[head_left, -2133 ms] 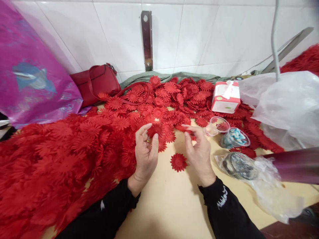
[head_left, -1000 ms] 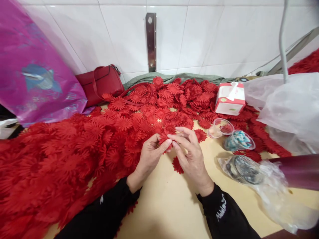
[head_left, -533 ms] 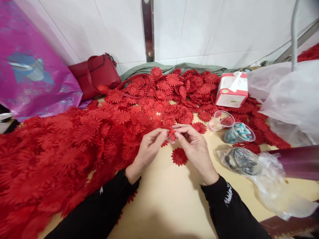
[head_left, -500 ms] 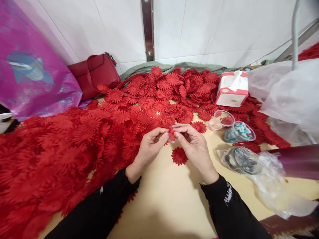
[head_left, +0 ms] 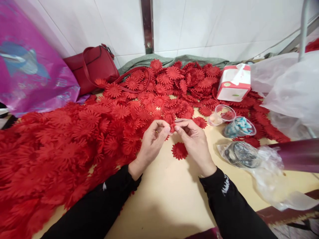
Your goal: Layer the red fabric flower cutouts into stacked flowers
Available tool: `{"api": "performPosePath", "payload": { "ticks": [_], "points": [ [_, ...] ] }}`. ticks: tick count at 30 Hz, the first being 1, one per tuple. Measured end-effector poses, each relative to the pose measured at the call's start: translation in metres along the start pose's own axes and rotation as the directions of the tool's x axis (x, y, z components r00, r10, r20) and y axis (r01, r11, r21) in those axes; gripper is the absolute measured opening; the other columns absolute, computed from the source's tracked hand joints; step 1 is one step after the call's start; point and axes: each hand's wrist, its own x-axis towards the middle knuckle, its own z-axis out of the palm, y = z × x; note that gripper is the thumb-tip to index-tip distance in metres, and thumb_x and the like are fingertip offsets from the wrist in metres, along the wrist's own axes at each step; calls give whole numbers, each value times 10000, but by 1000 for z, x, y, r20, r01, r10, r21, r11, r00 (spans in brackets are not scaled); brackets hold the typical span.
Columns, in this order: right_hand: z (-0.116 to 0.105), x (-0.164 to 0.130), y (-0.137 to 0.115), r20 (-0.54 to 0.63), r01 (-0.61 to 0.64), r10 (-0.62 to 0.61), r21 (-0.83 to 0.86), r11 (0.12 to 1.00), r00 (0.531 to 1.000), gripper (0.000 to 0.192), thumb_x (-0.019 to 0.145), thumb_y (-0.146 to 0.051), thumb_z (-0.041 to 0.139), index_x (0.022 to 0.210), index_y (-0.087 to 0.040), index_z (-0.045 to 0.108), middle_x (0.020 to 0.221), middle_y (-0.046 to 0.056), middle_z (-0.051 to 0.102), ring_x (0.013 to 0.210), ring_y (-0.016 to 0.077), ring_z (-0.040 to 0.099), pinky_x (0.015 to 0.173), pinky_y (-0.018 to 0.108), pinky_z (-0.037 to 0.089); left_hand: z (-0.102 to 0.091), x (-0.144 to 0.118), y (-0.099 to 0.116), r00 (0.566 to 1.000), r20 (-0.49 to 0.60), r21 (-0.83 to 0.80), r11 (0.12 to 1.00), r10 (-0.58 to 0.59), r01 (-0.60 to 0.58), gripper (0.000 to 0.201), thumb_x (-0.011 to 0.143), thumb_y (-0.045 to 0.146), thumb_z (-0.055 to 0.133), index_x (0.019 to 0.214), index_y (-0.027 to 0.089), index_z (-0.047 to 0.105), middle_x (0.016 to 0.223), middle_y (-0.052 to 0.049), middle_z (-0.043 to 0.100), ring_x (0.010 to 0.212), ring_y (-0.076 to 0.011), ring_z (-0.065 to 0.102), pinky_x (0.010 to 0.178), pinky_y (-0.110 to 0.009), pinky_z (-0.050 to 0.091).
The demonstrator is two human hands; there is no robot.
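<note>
Between my two hands is a small red artificial flower (head_left: 172, 127), pinched by its petals. My left hand (head_left: 155, 139) has thumb and forefinger closed on its left side. From the other side, the thumb and forefinger of my right hand (head_left: 195, 141) grip it too. My fingertips cover part of the flower. Just below them a single red flower piece (head_left: 179, 151) lies flat on the pale tabletop (head_left: 159, 196). A big heap of red flower pieces (head_left: 74, 146) spreads along the left and behind my hands.
To the right stand a clear plastic cup (head_left: 224, 113), a cup with blue-and-white contents (head_left: 239, 127) and a bagged round container (head_left: 241, 154). A tissue box (head_left: 234, 83) rests on the flowers behind. A red handbag (head_left: 93, 68) and a purple bag (head_left: 37, 76) sit back left.
The view has shifted slightly. My fingertips have parted a little and changed their hold on the small flower, which now shows more between them.
</note>
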Motion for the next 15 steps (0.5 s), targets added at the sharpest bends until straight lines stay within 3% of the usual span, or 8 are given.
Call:
{"api": "performPosePath", "payload": {
  "ticks": [4,9,12,15],
  "points": [
    [6,-5,-4,-16,132,-134,-114,985,991,41,947,-277,700,961,-239,705,1217,85,706,1216,230,660,1094,436,507,-2,2,-7,997,-69,82,996,-28,33,286,864,441,800,976,197,699,928,-29,699,827,-150,634,796,-271,520],
    [4,-3,-2,7,-4,4,30,1000,1000,470,865,-357,809,1288,-282,619,1321,74,688,1047,176,691,964,365,585,-5,4,-6,995,-68,22,997,-70,72,266,863,444,796,860,201,687,815,7,652,745,-129,565,732,-256,485],
    [0,1,-1,105,-99,89,87,991,990,338,881,-429,789,1157,-251,712,1107,48,757,944,178,695,888,358,597,-5,5,-3,996,-54,7,997,-73,73,360,837,470,820,744,195,607,713,34,567,669,-108,483,663,-238,434],
    [-2,1,-3,67,-105,99,98,990,993,232,889,-446,776,969,-231,749,966,29,760,891,180,685,866,356,590,-4,6,-2,996,-63,11,997,-71,72,435,810,521,834,701,193,570,681,38,528,647,-106,440,635,-241,407]
  ]
}}
